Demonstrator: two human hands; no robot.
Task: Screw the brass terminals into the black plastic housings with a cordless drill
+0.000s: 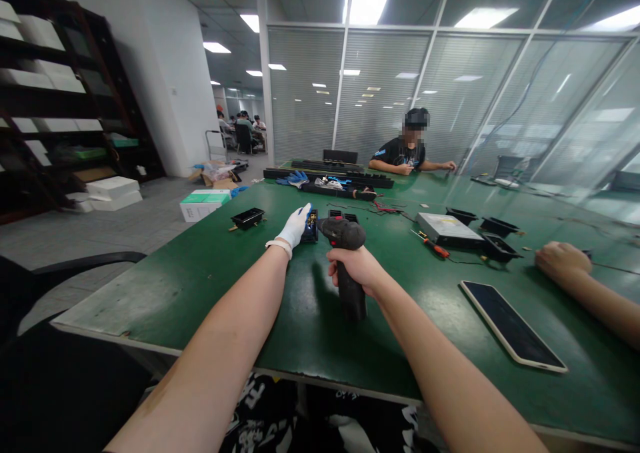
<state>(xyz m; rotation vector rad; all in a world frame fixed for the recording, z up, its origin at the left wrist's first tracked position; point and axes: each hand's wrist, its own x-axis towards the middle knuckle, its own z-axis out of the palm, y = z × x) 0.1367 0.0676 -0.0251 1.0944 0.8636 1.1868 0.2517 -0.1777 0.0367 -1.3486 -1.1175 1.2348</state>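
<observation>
My right hand (347, 266) is wrapped round the grip of a black cordless drill (345, 232), its nose pointing left. In a white glove with blue fingertips, my left hand (299, 224) holds a small black housing (311, 230) with circuit parts showing inside. The drill's nose is close beside this housing; whether its tip touches a screw is too small to tell. Just behind the drill lie more black housings (336, 214), partly hidden by it. A black tray-like housing (248, 218) sits to the left of my gloved hand.
Right of the drill lie a grey metal box (449, 230), a red-handled screwdriver (436, 246) and a phone (513, 326). Another person's hand (565, 264) rests at the right. Black strips (330, 176) and blue gloves (295, 178) lie farther back, where a person (403, 153) sits.
</observation>
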